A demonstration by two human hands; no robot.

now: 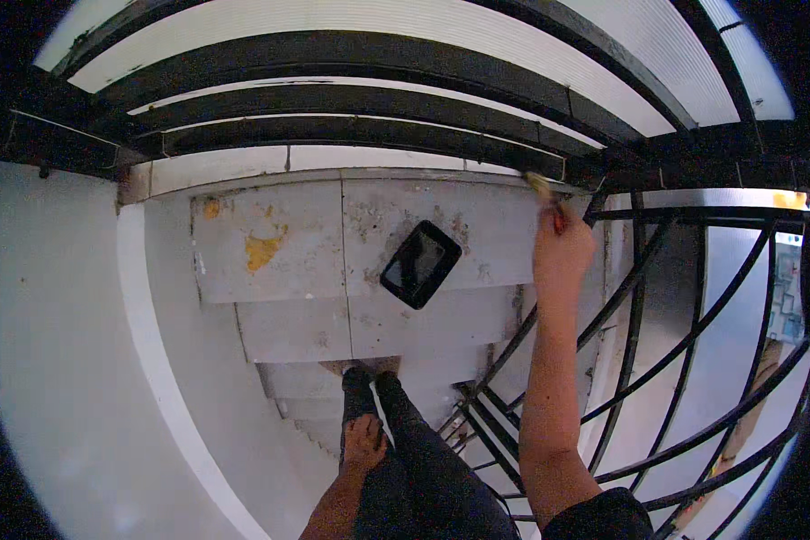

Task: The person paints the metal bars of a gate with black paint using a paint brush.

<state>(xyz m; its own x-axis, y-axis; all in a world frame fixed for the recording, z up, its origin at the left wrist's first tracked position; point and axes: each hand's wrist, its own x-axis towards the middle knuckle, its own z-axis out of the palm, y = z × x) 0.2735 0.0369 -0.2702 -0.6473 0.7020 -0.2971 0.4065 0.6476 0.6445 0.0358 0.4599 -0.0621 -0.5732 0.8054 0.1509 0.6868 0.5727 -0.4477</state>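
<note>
My right hand is closed around the handle of a small paintbrush. A bit of red shows between the fingers, and the pale bristles point up and left, at the lowest black bar. Whether they touch it is too blurred to tell. My left hand lies on my knee with its fingers apart and holds nothing. Left of my right hand, on the top step, a black rectangular tray rests at a slant. Its inside looks dark and shiny.
Horizontal black metal bars run across the far side before white ribbed panels. A curved black stair railing stands close by my right forearm. Grey steps descend toward me, yellow stains on the top one. A white wall bounds the left.
</note>
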